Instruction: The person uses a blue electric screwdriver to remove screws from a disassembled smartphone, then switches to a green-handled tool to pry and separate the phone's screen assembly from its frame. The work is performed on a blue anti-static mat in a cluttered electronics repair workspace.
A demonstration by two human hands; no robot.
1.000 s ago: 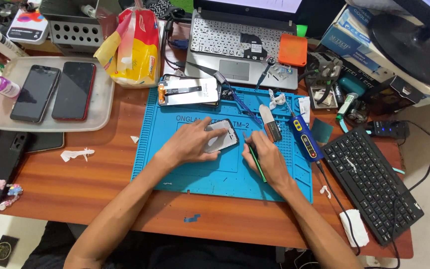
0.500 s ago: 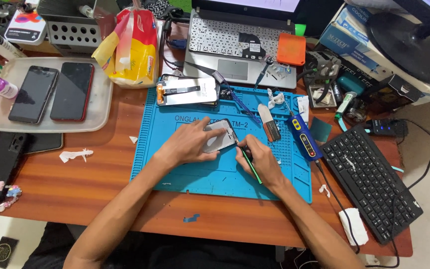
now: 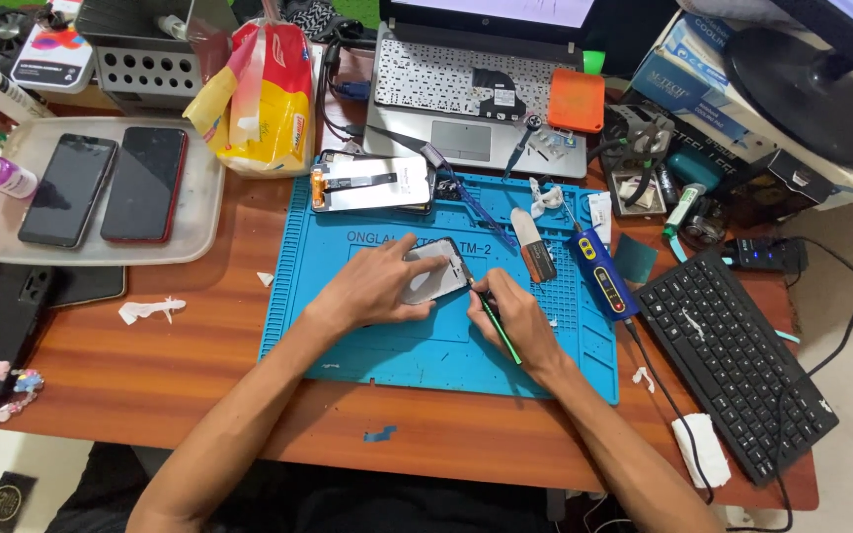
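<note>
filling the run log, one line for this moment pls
left hand: steadies phone | right hand: green tool at phone edge | blue mat

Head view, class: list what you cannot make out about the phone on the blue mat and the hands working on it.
- Phone: its left part is hidden under the left hand.
- Green-handled tool: the tip where it meets the phone's edge is too small to read, and the right hand covers part of the shaft.
- Blue mat: its printed lettering is partly covered by both hands.
</note>
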